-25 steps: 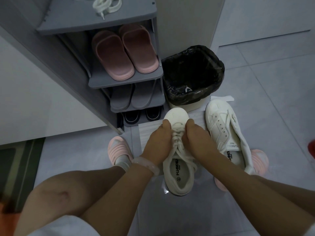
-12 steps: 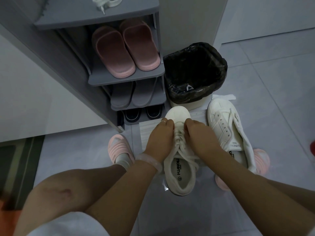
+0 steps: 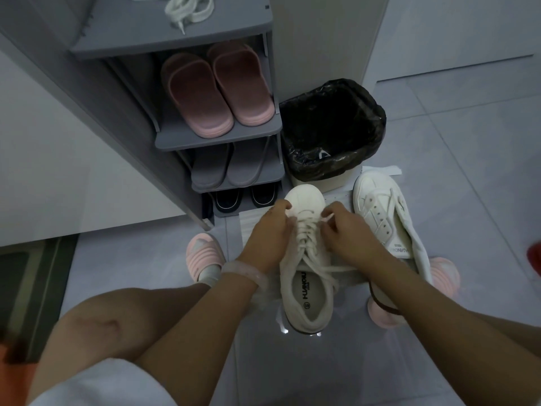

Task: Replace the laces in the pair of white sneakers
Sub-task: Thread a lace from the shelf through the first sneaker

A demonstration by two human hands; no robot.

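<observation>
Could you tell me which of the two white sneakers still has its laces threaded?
The sneaker between the hands, laced across its eyelets. The other sneaker, beside the bin, shows bare eyelets.

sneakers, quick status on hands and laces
Left hand and right hand both pinching lace at toe end of laced sneaker. Second sneaker beside it, eyelets empty. Spare laces atop shoe rack. Nothing blocking.

We see a grey shoe rack [image 3: 218,136] holding pink slippers [image 3: 216,89] on one shelf, grey slippers [image 3: 225,165] below them and dark shoes [image 3: 246,197] at the bottom. Just beside its right edge stands a bin [image 3: 332,130] lined with a black bag, on the tiled floor [image 3: 468,159].
</observation>
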